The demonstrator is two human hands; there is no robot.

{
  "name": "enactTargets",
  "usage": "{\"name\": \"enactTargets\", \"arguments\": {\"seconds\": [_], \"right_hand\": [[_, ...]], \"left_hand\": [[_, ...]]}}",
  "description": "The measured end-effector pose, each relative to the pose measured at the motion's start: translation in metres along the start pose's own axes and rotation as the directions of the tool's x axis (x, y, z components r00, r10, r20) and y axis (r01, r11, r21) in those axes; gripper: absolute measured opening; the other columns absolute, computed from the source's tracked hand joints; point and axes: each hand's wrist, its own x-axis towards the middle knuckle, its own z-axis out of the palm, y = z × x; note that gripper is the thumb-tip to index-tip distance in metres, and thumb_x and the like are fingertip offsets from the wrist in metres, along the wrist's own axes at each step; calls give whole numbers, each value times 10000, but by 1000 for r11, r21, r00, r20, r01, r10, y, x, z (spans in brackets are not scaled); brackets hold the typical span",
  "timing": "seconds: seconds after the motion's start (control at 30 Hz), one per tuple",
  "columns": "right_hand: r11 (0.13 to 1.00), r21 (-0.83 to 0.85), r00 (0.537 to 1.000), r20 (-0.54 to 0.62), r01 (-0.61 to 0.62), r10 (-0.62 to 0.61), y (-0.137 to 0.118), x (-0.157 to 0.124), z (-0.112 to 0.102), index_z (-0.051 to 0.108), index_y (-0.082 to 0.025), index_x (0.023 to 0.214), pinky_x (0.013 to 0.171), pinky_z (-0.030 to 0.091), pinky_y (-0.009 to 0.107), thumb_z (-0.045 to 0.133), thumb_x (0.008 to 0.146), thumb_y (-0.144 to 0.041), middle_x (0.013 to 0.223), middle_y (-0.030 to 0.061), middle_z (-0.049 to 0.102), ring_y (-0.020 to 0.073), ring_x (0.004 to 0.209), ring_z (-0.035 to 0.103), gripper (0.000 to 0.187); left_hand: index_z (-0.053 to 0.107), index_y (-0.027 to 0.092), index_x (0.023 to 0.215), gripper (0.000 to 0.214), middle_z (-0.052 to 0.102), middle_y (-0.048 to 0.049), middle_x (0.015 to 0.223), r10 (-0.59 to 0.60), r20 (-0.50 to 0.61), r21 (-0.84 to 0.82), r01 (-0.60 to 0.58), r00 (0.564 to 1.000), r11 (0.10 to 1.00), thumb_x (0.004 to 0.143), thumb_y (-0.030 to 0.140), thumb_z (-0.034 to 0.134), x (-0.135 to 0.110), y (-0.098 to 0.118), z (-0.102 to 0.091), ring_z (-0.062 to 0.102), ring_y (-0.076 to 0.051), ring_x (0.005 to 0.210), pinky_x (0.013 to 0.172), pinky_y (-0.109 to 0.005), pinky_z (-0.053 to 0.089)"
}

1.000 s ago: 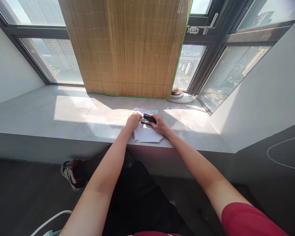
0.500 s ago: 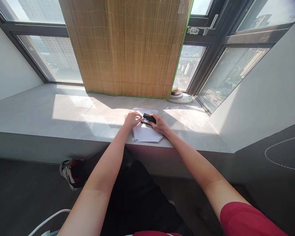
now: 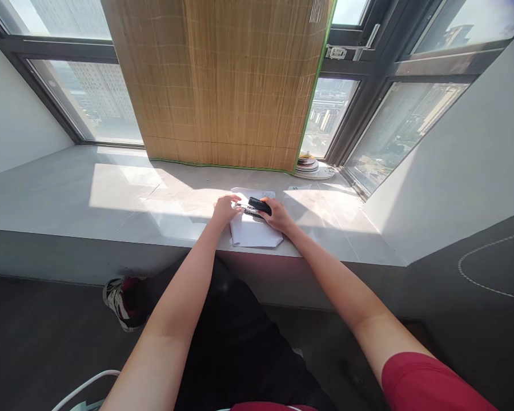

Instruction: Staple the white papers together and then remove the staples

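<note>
My right hand (image 3: 274, 213) is wrapped round the rear of a black stapler (image 3: 259, 205). Its top arm is lifted away from the base. Just left of the stapler's front end, my left hand (image 3: 226, 209) has its thumb and fingers closed together. A thin silvery part shows between those fingertips and the stapler, too small to name; whether it is attached to the stapler is unclear. Beneath both hands, white paper sheets (image 3: 255, 233) lie on the pale windowsill (image 3: 188, 220), close to its front edge.
A bamboo blind (image 3: 235, 85) hangs over the window behind the sill. In the sill's right corner stands a stack of plates (image 3: 310, 168). A white cable (image 3: 85, 388) is at lower left, near a shoe (image 3: 119, 303) on the dark floor.
My left hand has drawn back slightly to the left, away from the stapler's front. My right hand keeps its hold on the stapler in nearly the same place.
</note>
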Motion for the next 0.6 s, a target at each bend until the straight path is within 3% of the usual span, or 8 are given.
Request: {"name": "enactTargets", "arguments": {"seconds": [0.17, 0.3, 0.4, 0.5, 0.6], "right_hand": [[999, 39, 1000, 7, 12, -12, 1, 0, -1, 674, -237, 1180, 927, 514, 432, 708, 963, -403, 1005, 74, 694, 289, 964, 633, 275], [997, 70, 999, 0, 33, -34, 3, 2, -1, 668, -240, 1180, 935, 512, 431, 706, 960, -459, 1035, 81, 702, 292, 984, 637, 313], [995, 102, 997, -77, 10, -2, 5, 2, -2, 651, -238, 1221, 946, 512, 433, 676, 972, -542, 1088, 94, 708, 295, 1001, 643, 394], [994, 104, 994, -109, -19, 31, 3, 2, -2, 637, -243, 1262, 969, 512, 439, 654, 987, -590, 1129, 101, 717, 299, 1033, 645, 443], [997, 74, 999, -51, -2, 6, -2, 1, -2, 656, -250, 1237, 993, 508, 449, 672, 986, -594, 1125, 98, 726, 306, 1057, 637, 426]], "left_hand": [[798, 147, 1165, 497, 820, -142, 1100, -103, 30, -204, 107, 994, 973, 671, 103, 797, -12, -1, -2, 768, -293, 1032, 947, -439, 620], [795, 129, 1185, 607, 826, -145, 1073, -109, 151, -439, 166, 982, 883, 580, 94, 827, -19, 11, 9, 773, -321, 1063, 922, -444, 636], [791, 156, 1207, 649, 810, -150, 1215, -128, 195, -561, 217, 972, 799, 562, 99, 828, -21, 23, 16, 765, -317, 1081, 890, -437, 647], [788, 174, 1204, 616, 792, -145, 1294, -163, 176, -583, 237, 971, 777, 593, 111, 821, -22, 28, 17, 770, -301, 1060, 877, -430, 648], [784, 163, 1123, 447, 827, -133, 1140, -205, 137, -490, 246, 969, 836, 677, 133, 773, -22, 27, 15, 778, -300, 1057, 904, -431, 634]]}}
